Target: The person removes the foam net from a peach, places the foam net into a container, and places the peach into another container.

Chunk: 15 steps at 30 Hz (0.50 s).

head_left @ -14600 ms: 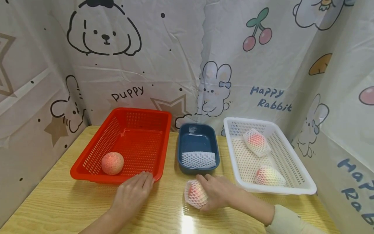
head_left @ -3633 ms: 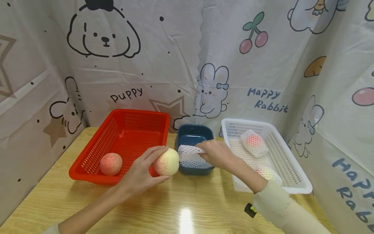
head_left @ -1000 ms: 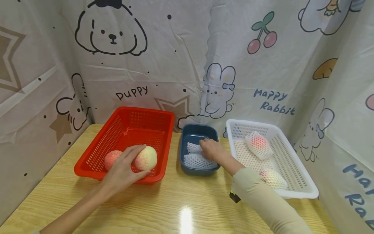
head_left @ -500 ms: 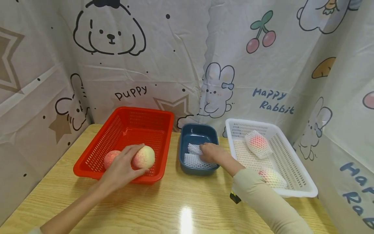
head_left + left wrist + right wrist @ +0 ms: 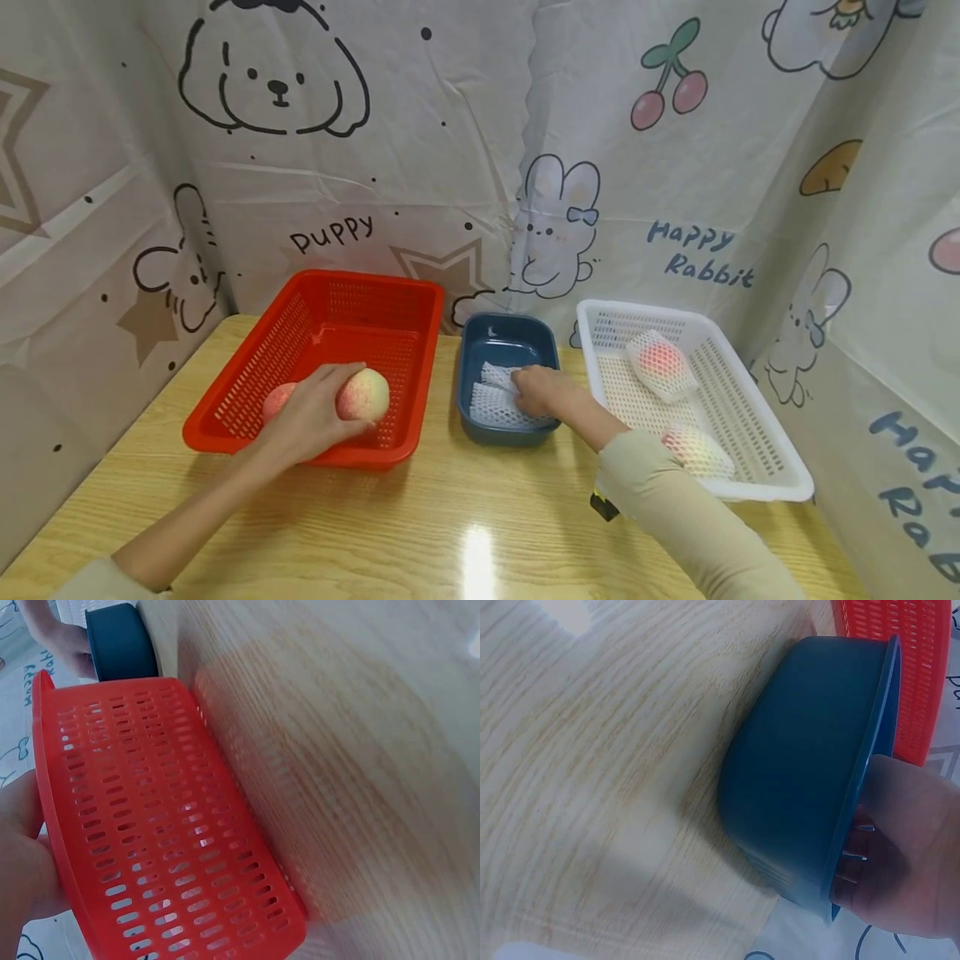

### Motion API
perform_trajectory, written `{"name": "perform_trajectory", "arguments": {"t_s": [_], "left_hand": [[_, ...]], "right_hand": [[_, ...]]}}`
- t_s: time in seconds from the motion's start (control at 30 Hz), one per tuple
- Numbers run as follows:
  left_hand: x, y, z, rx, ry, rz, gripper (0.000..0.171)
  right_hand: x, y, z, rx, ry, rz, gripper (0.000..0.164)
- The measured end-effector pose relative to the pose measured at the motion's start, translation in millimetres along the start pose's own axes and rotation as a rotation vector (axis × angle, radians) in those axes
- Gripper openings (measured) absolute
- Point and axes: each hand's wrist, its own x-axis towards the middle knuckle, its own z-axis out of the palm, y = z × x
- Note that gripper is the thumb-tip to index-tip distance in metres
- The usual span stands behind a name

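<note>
My left hand [image 5: 311,417] grips a pale yellow and pink peach [image 5: 365,395] inside the front of the red basket [image 5: 417,400], fingers over its far side and thumb in front. Behind that hand another, pinker peach [image 5: 277,400] is partly hidden. My right hand [image 5: 546,392] reaches into the blue tub [image 5: 495,435], its curled fingers on a white foam net sleeve [image 5: 498,406]. A second net sleeve [image 5: 497,374] lies just behind it. The right wrist view shows the curled fingers [image 5: 855,859] behind the tub's rim.
At the right stands a white basket [image 5: 772,425] holding two net-wrapped peaches [image 5: 662,360]. A small black and yellow object [image 5: 603,506] shows beside the right sleeve. A printed curtain [image 5: 465,125] closes off the back of the wooden table [image 5: 420,533].
Since 3.6 seconds ago, the left hand has carried the peach left into the red basket. The right hand has brought the net sleeve down into the tub, where the sleeves have since shifted slightly.
</note>
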Motion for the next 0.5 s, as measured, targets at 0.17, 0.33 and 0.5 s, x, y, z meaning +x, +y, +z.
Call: {"name": "perform_trajectory", "arguments": {"t_s": [0.17,0.33,0.5], "left_hand": [[4.8,-4.0,-2.6,0.017,-0.018,0.009,0.077],[8.1,-7.6,-2.8,0.041,-0.049,0.01,0.073],[10.5,-10.0,-2.3,0.053,-0.088,-0.003,0.07]], "right_hand": [[-1.0,-0.1,-3.5,0.012,-0.003,-0.012,0.023],[-3.5,0.7,-3.5,0.044,0.017,-0.032,0.024],[-3.6,2.1,-0.6,0.056,0.038,-0.041,0.026]]}}
